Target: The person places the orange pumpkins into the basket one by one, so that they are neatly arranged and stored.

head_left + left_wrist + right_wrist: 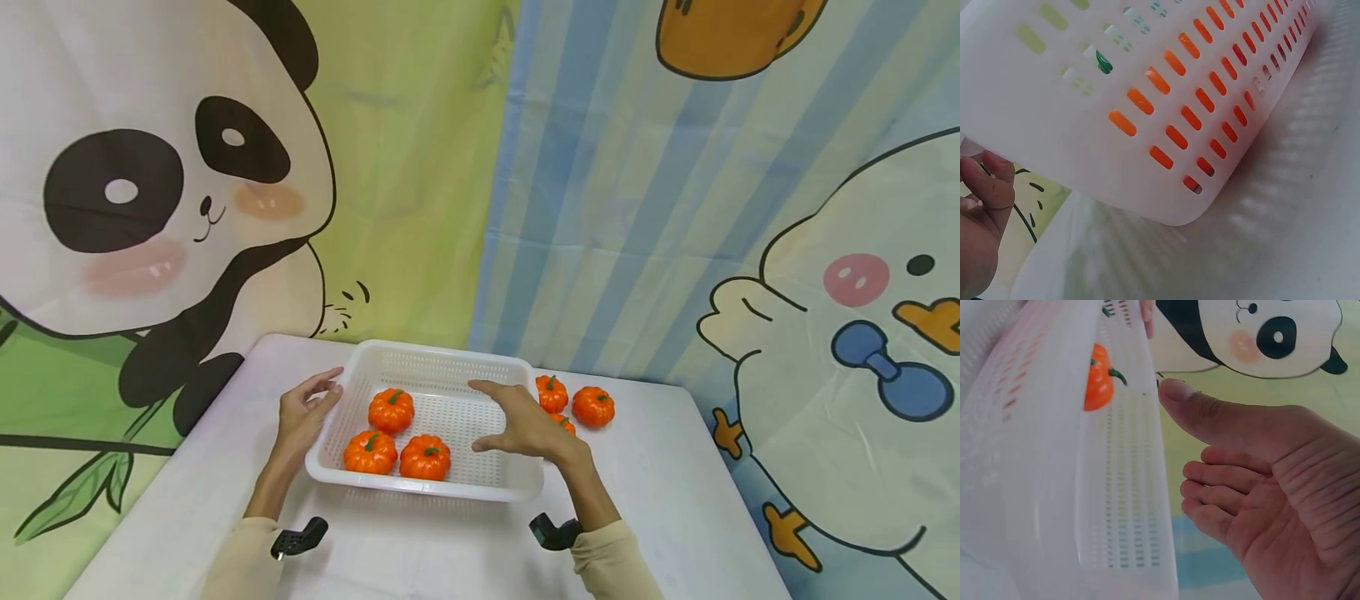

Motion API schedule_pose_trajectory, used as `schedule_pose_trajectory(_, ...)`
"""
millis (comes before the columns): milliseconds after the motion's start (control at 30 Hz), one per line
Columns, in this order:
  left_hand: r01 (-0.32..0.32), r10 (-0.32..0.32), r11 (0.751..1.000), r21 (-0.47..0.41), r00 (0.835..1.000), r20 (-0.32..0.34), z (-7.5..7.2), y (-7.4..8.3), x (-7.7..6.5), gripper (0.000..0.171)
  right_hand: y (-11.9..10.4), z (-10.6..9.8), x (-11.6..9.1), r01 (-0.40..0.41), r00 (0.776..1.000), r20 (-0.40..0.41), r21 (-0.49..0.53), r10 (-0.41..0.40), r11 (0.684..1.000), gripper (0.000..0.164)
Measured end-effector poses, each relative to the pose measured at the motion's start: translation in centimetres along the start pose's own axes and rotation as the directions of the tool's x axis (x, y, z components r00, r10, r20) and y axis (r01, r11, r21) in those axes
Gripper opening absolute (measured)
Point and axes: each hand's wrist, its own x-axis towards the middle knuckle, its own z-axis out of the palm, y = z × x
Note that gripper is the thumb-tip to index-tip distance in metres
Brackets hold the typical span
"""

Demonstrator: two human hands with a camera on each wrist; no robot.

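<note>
A white perforated plastic basket (427, 493) stands on the table, with three small orange pumpkins with green stems inside: one behind (391, 411), one at the front left (370, 452) and one at the front middle (425, 457). My left hand (300, 408) is at the basket's left rim, fingers loosely bent; whether the fingertips touch it is unclear. Over the basket's right part, my right hand (525, 425) has thumb and fingers spread, nothing between them. The left wrist view shows orange through the slots of the basket wall (1085, 150).
Right of the basket are more pumpkins: one at the back (551, 393), one farther right (593, 407) and one partly behind my right hand (564, 422). The white table (645, 492) meets a cartoon-printed curtain (420, 208) at the back. Each wrist wears a black device.
</note>
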Motion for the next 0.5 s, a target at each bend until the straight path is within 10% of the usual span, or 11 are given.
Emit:
schedule_pose_trajectory(200,0.022,-0.022,1.000,0.001,0.999,0.022,-0.3,3.2,-1.2,0.042,1.7,-1.6,-1.6,-0.013,0.997,-0.077,0.053,0.017,0.999,0.090)
schedule_pose_trajectory(500,0.034,-0.034,0.999,0.011,0.999,0.023,-0.2,3.3,-1.2,0.043,4.1,-3.3,-3.6,-0.092,0.978,-0.180,0.072,0.104,0.993,0.087)
